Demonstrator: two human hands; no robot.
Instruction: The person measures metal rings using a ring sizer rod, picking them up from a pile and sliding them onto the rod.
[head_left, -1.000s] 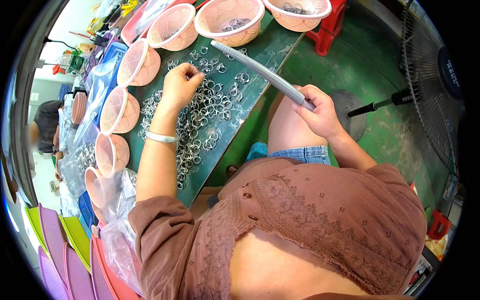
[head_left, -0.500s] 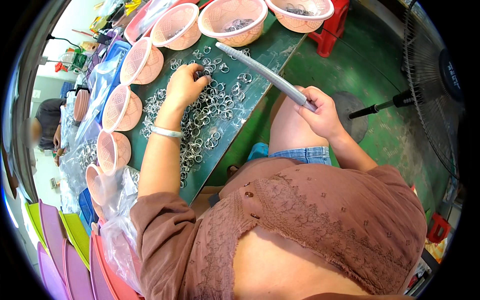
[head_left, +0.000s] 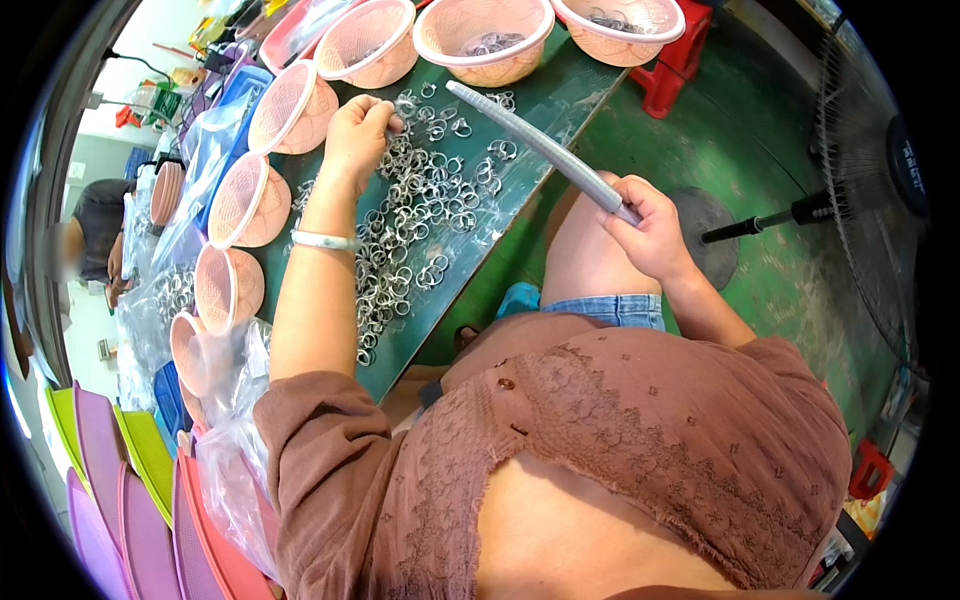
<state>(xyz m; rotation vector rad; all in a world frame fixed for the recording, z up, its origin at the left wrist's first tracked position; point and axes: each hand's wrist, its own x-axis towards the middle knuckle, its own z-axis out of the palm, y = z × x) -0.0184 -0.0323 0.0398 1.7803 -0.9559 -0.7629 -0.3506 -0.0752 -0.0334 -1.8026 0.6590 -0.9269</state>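
Note:
My right hand [head_left: 645,228] is closed around the thick end of a grey tapered ring mandrel [head_left: 540,143]. The mandrel slants up and left, its thin tip over the green table [head_left: 575,95]. Below it spreads a loose pile of silver-coloured rings [head_left: 425,205]. My left hand [head_left: 357,140], a pale bangle on its wrist, is at the far left edge of the pile. Its fingers are curled with thumb and fingertips together, and what they hold is hidden.
Pink mesh baskets [head_left: 292,108] line the table's far and left edges; a far basket [head_left: 483,62] has rings inside. A red stool [head_left: 672,72] and a black fan [head_left: 850,190] stand to the right. Coloured trays [head_left: 150,530] lean lower left. Another person [head_left: 100,230] is at far left.
My left hand has lifted off the middle of the ring pile and shifted left and slightly away, its fingers now curled in. My right hand and the mandrel keep nearly the same pose.

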